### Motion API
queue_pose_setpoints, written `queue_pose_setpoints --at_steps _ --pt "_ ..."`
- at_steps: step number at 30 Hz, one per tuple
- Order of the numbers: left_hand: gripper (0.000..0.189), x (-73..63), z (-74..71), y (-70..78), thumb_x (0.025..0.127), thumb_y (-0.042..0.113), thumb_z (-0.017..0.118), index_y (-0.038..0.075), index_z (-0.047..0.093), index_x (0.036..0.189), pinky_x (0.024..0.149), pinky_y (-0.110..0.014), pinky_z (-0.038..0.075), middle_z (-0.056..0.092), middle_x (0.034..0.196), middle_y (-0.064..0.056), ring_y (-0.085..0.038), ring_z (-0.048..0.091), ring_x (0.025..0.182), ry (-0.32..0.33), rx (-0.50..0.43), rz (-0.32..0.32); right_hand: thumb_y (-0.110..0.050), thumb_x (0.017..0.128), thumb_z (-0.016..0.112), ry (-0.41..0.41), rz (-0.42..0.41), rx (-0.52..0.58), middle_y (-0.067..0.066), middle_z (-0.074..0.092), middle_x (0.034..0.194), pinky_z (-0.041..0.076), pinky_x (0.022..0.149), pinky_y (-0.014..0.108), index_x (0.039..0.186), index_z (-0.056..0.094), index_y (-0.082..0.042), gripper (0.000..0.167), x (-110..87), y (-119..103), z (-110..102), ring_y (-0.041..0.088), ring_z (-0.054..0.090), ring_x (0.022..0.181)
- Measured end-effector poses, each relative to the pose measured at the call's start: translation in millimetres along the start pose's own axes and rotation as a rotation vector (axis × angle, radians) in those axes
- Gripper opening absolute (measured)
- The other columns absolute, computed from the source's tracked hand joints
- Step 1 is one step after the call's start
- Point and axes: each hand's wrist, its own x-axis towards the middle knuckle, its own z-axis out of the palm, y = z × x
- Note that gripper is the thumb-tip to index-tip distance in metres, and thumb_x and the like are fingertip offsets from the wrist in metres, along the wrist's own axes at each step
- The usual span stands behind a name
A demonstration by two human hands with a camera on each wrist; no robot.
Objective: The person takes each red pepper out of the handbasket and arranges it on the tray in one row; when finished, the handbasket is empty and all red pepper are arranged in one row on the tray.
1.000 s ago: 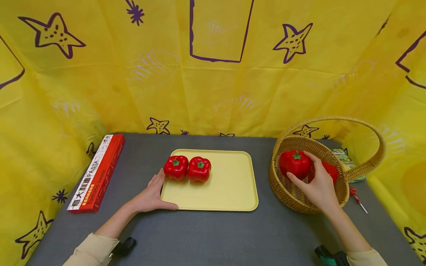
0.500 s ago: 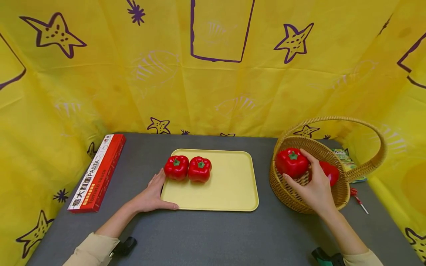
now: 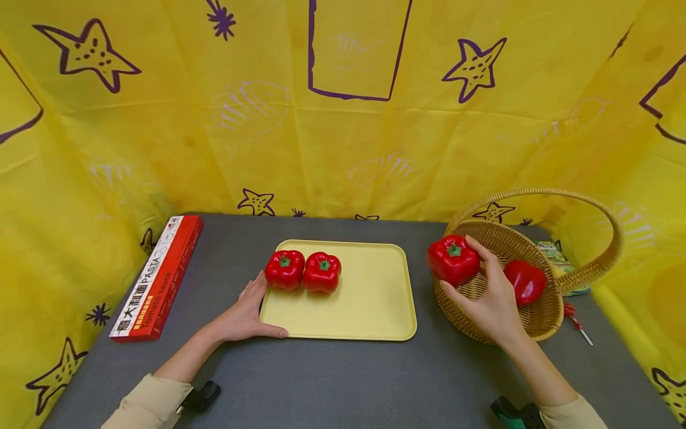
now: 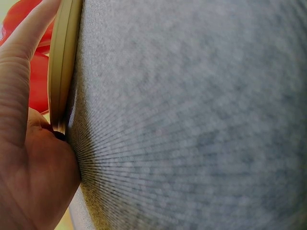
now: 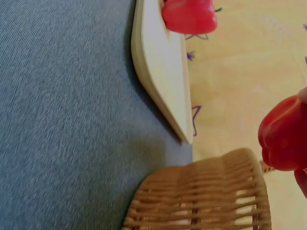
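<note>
My right hand (image 3: 492,301) holds a red bell pepper (image 3: 453,260) with a green stem between thumb and fingers, above the left rim of the wicker basket (image 3: 447,314). In the right wrist view that pepper (image 5: 285,134) hangs clear of the basket wall. Another red pepper (image 3: 525,282) lies inside the basket. On the left, my left hand (image 3: 243,316) rests at the near left corner of the pale yellow tray (image 3: 375,298), thumb along its front edge and fingers by its left side. Two red bell peppers, one left (image 3: 284,270) and one right (image 3: 321,273), sit side by side on the tray.
A red and white pasta box (image 3: 155,280) lies at the left of the grey table (image 3: 343,381). Right of the basket are a colourful packet (image 3: 557,259) and a red lollipop (image 3: 573,316). The basket's tall handle (image 3: 605,238) arches over its right side. Yellow cloth hangs behind.
My right hand has lifted the pepper from inside the basket and moved it left to the rim, uncovering the other pepper there. The left hand and tray have stayed put.
</note>
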Motion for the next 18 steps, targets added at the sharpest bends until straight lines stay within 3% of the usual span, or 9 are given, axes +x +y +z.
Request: queue_pose_setpoints --at_steps 9,18 --pt "0.126 -0.3 0.0 -0.1 0.067 0.052 0.084 0.008 0.007 0.157 0.11 -0.065 0.001 0.011 0.16 -0.02 -0.044 -0.001 0.145 0.002 0.006 -0.003 -0.004 0.063 0.089 -0.039 -0.086 0.043 0.01 0.054 0.137 0.038 0.091 0.008 0.147 0.04 -0.012 0.097 2.8 -5.2 18.9 0.023 0.058 0.109" --pt "0.126 0.1 0.5 -0.5 0.067 0.053 0.084 0.006 0.008 0.156 0.111 -0.065 0.002 0.012 0.159 -0.021 -0.044 0.0 0.145 0.0 0.015 -0.005 -0.01 0.066 0.09 -0.112 -0.097 0.099 0.007 0.052 0.14 0.042 0.091 0.012 0.146 0.041 -0.012 0.094 1.2 -15.4 37.9 0.022 0.059 0.11"
